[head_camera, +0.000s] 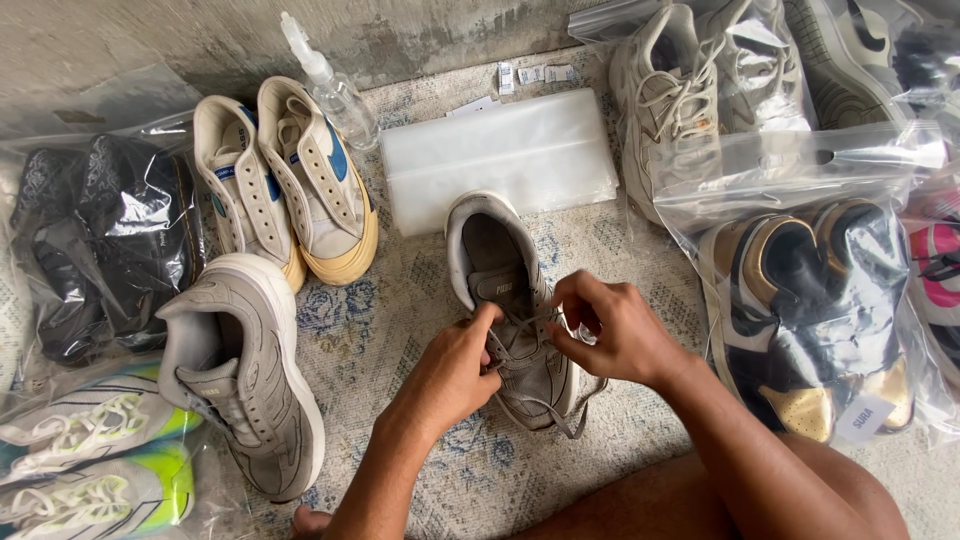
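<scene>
Grey and a bit dirty, the grey shoe (512, 300) lies in the middle of the patterned rug (400, 300), with its open end pointing away from you. Both your hands are on it. Your left hand (455, 372) is closed, and its fingertips pinch a lace (515, 335) on the left side of the shoe. Your right hand (605, 330) is curled on the right side of the shoe, and its fingers pinch the lace too. The loose lace ends hang down by the toe of the shoe.

Just behind the grey shoe lies a flat stack of clear plastic bags (500, 155). To the left of the shoe, near it, lies another big grey sneaker (245, 370) on its own. Behind that one, further left of the shoe, is a pair of white shoes with tan soles (285, 180), and a clear spray bottle (335, 90) lies beside them. Far left of the shoe are black shoes in a bag (110, 240) and white and yellow shoes in a bag (100, 450). To the right of the shoe are black and gold shoes in a bag (810, 310). Behind those are pale grey shoes in a bag (700, 90).
</scene>
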